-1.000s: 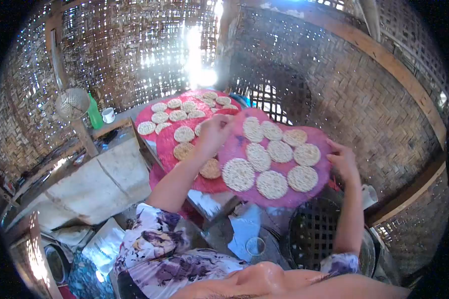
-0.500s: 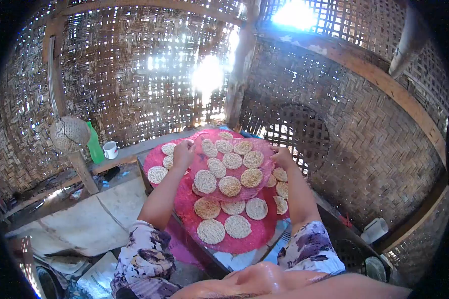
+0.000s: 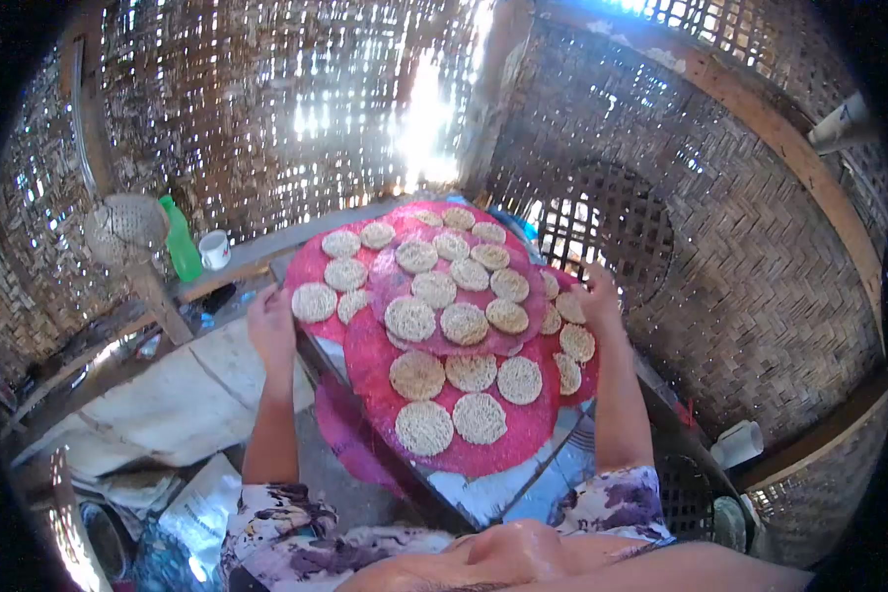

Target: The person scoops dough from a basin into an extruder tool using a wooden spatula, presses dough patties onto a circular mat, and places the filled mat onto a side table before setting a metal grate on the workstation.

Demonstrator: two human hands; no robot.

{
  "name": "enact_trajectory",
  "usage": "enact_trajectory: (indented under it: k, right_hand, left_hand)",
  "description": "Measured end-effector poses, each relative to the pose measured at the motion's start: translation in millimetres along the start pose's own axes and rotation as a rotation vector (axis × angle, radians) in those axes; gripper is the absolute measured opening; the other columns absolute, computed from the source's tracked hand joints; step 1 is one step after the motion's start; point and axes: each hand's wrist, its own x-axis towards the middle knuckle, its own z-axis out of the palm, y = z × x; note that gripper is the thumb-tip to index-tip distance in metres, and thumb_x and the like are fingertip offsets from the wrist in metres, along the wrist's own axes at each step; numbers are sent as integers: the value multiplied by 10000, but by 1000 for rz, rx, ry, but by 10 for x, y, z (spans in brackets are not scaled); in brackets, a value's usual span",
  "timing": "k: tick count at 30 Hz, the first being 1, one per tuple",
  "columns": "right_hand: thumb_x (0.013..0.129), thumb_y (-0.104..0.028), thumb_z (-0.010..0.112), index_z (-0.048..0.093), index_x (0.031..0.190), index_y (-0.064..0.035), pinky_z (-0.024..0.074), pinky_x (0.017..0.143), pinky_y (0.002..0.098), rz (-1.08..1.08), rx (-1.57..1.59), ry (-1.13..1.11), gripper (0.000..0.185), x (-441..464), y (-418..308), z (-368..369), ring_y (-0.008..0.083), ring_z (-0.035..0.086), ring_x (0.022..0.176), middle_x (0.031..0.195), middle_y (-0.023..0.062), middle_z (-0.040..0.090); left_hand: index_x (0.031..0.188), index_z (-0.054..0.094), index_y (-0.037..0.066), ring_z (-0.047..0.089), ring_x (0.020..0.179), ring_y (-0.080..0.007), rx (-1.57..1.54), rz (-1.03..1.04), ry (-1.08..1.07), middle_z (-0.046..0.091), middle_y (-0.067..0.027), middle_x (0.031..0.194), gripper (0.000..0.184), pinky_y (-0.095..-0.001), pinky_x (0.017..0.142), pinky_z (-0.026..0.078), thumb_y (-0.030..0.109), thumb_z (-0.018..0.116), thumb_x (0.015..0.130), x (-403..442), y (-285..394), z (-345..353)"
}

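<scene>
Round, pale, rough-textured crackers [image 3: 421,427] lie spread on overlapping pink mesh sheets [image 3: 513,449] on a table. A smaller pink sheet [image 3: 390,286] with several crackers rests on top, near the middle, and neither hand touches it. My left hand [image 3: 271,321] is beside the left edge of the sheets, by the table's wooden edge, fingers slightly apart and partly hidden. On the other side, my right hand [image 3: 597,294] is over the right edge of the sheets, close to the crackers [image 3: 570,308] there, with its fingers apart. Nothing shows in either hand.
A green bottle [image 3: 181,240] and a white mug [image 3: 215,250] stand on a ledge at the left, by a round woven object [image 3: 125,229]. Woven walls [image 3: 750,237] enclose the corner. A white plastic container [image 3: 738,444] lies at the lower right.
Both hands have let go of the small sheet, which now lies on the others. My left hand has moved left and down, my right hand to the right. The view has tipped lower.
</scene>
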Motion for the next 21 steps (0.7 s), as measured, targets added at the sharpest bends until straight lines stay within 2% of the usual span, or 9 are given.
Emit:
enact_trajectory:
  k: [3,4,6,9,11,13,16,18,21]
  right_hand:
    - [743,-88,633,535,1168,-75,432,848,298,-88,127,122,437,-595,-506,-622,185,521,1025,1223,115,492]
    - [739,-93,635,533,1170,-51,389,916,324,-36,196,55,445,-822,-639,-816,258,457,1136,1222,159,477]
    - [740,-63,626,546,1151,-38,431,845,295,-125,226,31,419,-1308,-844,-1092,228,488,1092,1217,146,482]
    - [750,-32,606,547,1154,-41,454,763,263,-46,356,-90,408,-2028,-894,-1394,186,520,1015,1222,129,480]
    - [757,-26,597,543,1163,-42,459,736,250,-48,340,-161,410,-2474,-843,-1621,172,531,972,1226,121,476]
    - [770,-29,587,539,1166,-36,456,741,257,93,262,-181,399,-2977,-686,-1898,163,530,933,1228,118,472]
    - [784,-32,574,535,1167,-23,451,740,261,273,240,-161,385,-3670,-507,-2302,150,525,884,1217,112,473]
    - [789,-35,568,533,1167,-15,447,741,263,341,256,-139,380,-4078,-370,-2481,145,522,867,1196,109,481]
    - [791,-39,566,532,1162,-4,443,750,267,408,257,-130,374,-4625,-141,-2713,141,521,863,1147,105,503]
  left_hand:
    - [1003,583,-12,580,755,-235,362,-86,88,613,-134,862,348,-343,702,459,276,599,808,-773,-1088,-494]
    - [1006,575,-27,585,777,-247,472,-198,-1,617,-149,862,380,-351,718,457,303,579,817,-1144,-1408,-626]
    - [1010,566,-49,590,834,-276,479,-447,-153,620,-184,875,433,-368,756,450,347,531,837,-1732,-1795,-747]
    - [1013,571,-42,585,899,-330,256,-786,-272,614,-220,932,474,-387,796,442,391,450,861,-2022,-746,-641]
    - [1026,576,-32,590,892,-332,230,-955,-390,615,-219,930,535,-386,794,448,445,386,878,-2359,-1594,-626]
    - [1186,472,39,565,934,-303,320,-847,-575,606,-155,960,673,-394,802,446,597,299,851,-2342,-1577,-560]
    - [1046,570,-34,604,862,-352,825,-939,99,614,-227,934,637,-402,758,476,538,532,770,-2579,-1491,-261]
    - [1067,570,1,612,823,-343,220,-1124,31,618,-208,933,593,-400,719,486,488,601,732,-2686,-1437,-419]
    - [1120,553,51,614,772,-305,358,-929,-328,619,-169,950,529,-378,683,492,398,640,731,-2764,-1672,-658]
